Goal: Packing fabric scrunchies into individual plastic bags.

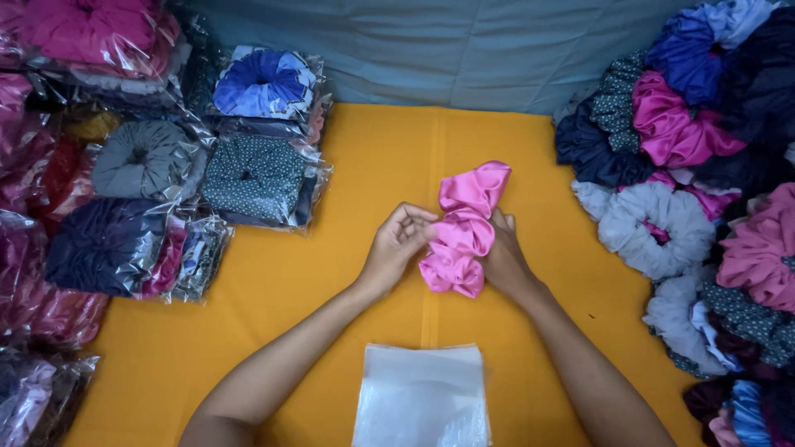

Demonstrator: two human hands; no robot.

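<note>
A pink satin scrunchie (464,228) is held above the orange cloth surface (331,273), squeezed into a long, flattened shape. My left hand (397,248) pinches its left side with fingers and thumb. My right hand (503,261) grips it from the right, partly hidden behind the fabric. A stack of clear plastic bags (422,396) lies flat just in front of me, between my forearms.
Bagged scrunchies in blue (263,83), grey (142,159), dotted green (255,178) and navy (103,244) are stacked at the left. A loose heap of scrunchies (687,182) in several colours fills the right side. A grey-blue cloth (464,50) hangs at the back.
</note>
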